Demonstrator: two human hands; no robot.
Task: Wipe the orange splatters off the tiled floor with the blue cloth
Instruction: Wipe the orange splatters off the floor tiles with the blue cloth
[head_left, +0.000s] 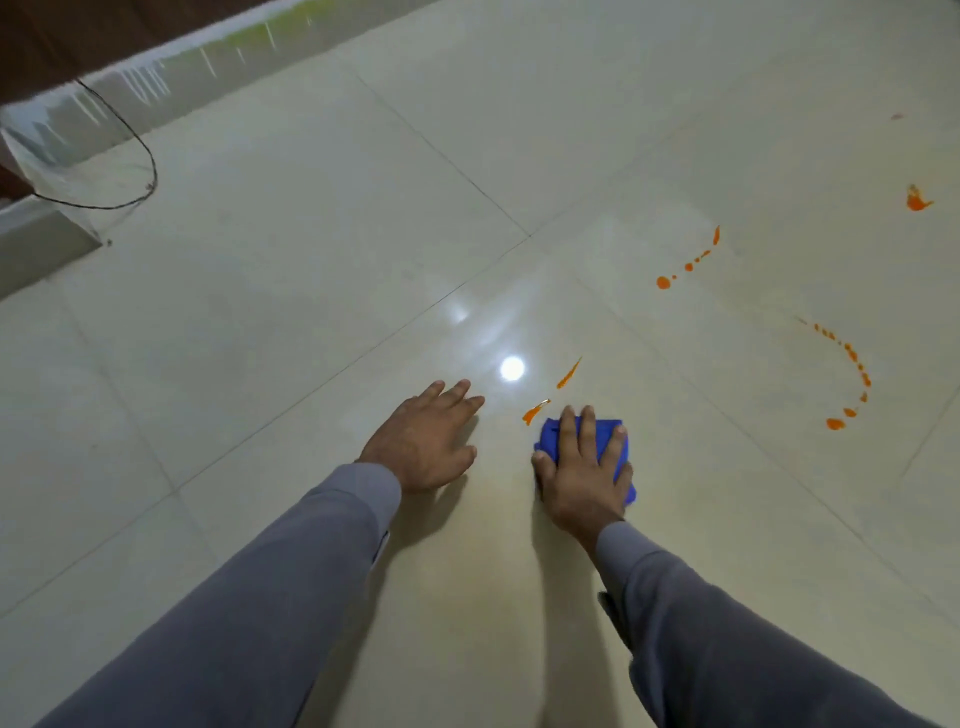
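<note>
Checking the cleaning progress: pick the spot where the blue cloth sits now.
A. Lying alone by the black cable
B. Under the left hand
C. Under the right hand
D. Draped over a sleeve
C: the right hand presses the blue cloth flat on the tiled floor, beside the nearest orange streak.

No text, label, brand, number or sign can be read anywhere in this view. The blue cloth (584, 447) under the right hand (582, 478) carries no visible print, and the tiled floor (311, 260) around both hands shows only plain glossy tiles, with nothing written beside the left hand (423, 441) either.
</note>
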